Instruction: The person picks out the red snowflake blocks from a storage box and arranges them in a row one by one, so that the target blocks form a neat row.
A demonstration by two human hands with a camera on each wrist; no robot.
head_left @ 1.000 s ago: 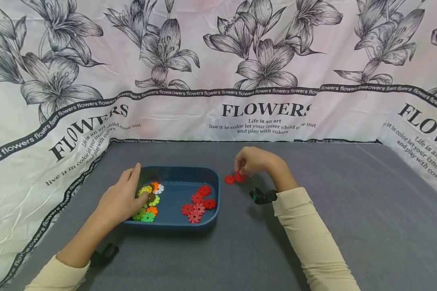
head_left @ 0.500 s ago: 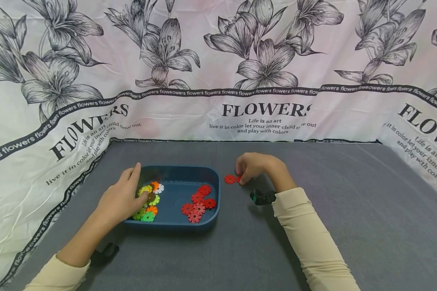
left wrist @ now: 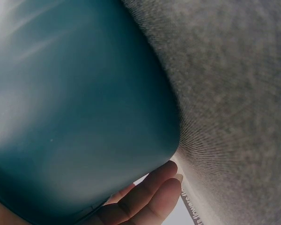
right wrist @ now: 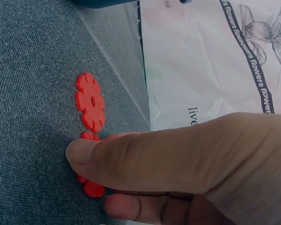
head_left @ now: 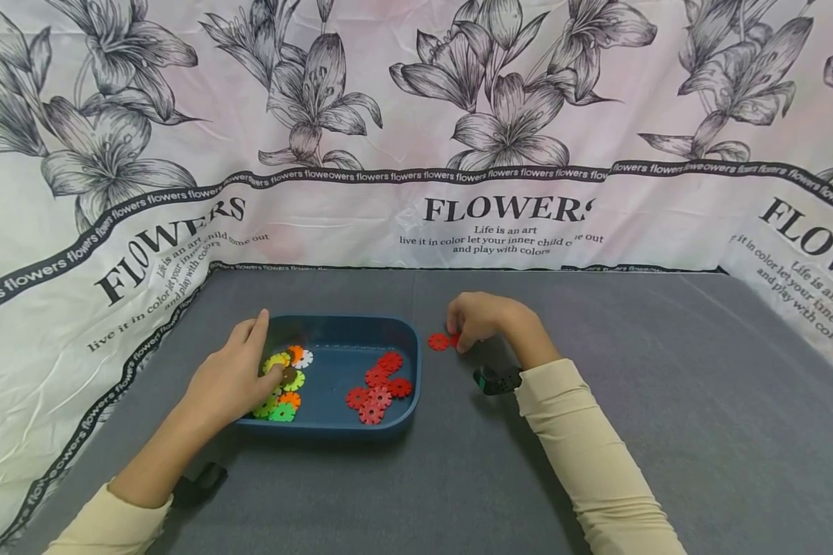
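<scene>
A dark blue plastic bin [head_left: 326,430] sits on the grey cloth. My left hand [head_left: 229,381] grips its left wall, thumb inside over the discs and fingers outside; in the left wrist view, fingertips [left wrist: 164,190] show beyond the bin's outer side. To the right of the bin, my right hand [head_left: 482,317] pinches a red interlocking disc [right wrist: 93,188] between thumb and fingers, low at the cloth. The thumb covers much of that disc. End to end with it lies another red disc [right wrist: 90,101], flat and notched round its edge.
Inside the bin, several red discs [head_left: 378,397] lie at the right. Yellow, green, orange and white discs [head_left: 282,412] are heaped at its left, partly under my left hand. A white curtain [head_left: 514,223] with printed flowers stands behind the cloth-covered table [head_left: 597,324].
My right hand has come down slightly with its red disc, now mostly hidden by the thumb beside the other one. The left hand and the bin have stayed in place.
</scene>
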